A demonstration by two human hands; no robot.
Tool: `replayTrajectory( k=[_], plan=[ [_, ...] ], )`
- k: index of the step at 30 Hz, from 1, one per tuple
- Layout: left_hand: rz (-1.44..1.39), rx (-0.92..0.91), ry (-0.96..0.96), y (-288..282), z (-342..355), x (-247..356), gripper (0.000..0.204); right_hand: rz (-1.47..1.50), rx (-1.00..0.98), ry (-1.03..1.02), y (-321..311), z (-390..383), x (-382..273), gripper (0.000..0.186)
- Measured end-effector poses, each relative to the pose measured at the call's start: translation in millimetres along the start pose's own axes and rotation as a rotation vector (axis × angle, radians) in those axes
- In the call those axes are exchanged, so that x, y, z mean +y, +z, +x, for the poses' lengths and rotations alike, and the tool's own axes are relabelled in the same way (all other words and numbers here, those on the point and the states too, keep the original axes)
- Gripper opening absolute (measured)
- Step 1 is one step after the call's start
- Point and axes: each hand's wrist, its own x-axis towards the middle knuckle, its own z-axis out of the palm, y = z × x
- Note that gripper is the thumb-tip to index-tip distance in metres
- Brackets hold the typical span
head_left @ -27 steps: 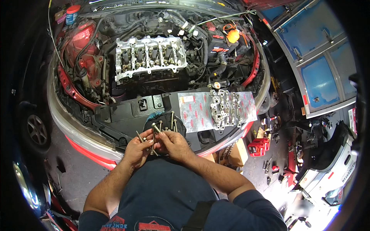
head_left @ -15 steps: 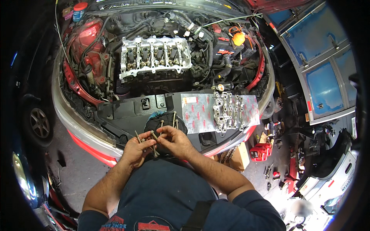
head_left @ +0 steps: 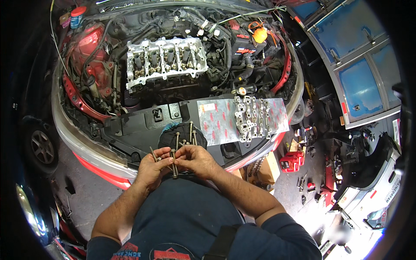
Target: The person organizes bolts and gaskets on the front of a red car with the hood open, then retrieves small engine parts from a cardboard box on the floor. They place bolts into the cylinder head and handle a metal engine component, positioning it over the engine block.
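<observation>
My left hand is closed around long metal bolts; the shank of one pokes up past its fingers. Against it, my right hand pinches a long bolt that stands nearly upright between the two hands. The lower end of a bolt hangs below the fingertips. Just beyond the hands is a dark cloth-like bundle with a blue edge, and several more long bolts stick up from it. The fingers hide how many bolts the left hand holds.
A silver cylinder head sits in the open engine bay. On the black front panel lies a printed sheet bearing metal camshaft carrier parts. To the right are a battery, a cardboard box and a red jug.
The bolt in my right hand has swung from a slant to nearly upright beside the left hand's bolts. The right fingers have lowered slightly, and the whole view has shifted a little.
</observation>
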Motion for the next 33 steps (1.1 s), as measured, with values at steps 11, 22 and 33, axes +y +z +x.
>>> replayTrajectory(
  k=[11,22,33],
  plan=[
    [0.074,0.032,-0.009,-4.7,6.7,-2.1,0.037,-0.073,0.018,-0.050,10.1,15.6,18.7,0.032],
    [-0.027,-0.037,-0.131,-24.4,23.0,-15.0,0.030,0.132,0.028,0.174,5.0,27.7,31.9,0.033],
    [0.222,0.046,0.009,-27.6,76.9,-1.9,0.026,-0.221,0.183,-0.046,8.5,51.4,21.4,0.040]
  ],
)
